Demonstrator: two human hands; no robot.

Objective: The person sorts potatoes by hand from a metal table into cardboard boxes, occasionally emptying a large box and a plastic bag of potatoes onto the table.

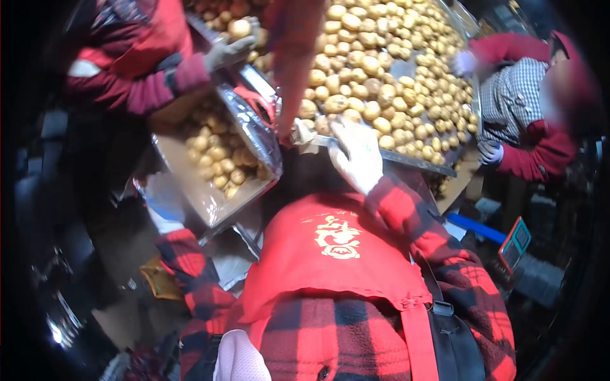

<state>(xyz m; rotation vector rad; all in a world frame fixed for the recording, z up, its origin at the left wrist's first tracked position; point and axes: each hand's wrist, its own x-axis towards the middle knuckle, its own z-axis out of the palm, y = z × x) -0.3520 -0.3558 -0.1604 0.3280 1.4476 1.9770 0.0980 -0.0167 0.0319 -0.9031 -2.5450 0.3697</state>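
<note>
My right hand (359,155), in a white glove, lies over the near rim of the sorting table, its fingers stretched onto the potatoes (375,86) heaped there. The thumb stands apart from the fingers. Low at the left, my gloved left hand (166,200) is beside the outer wall of a cardboard box (190,181) lined with clear plastic. Motion smears its fingers. Inside that box lies a pile of potatoes (216,155).
A co-worker at the upper left holds a potato (239,28) in a grey glove (232,52). Another person in a checked apron (513,95) stands at the table's right side. A red post (295,63) rises by the table's near rim (413,162). A framed sign (515,245) stands at right.
</note>
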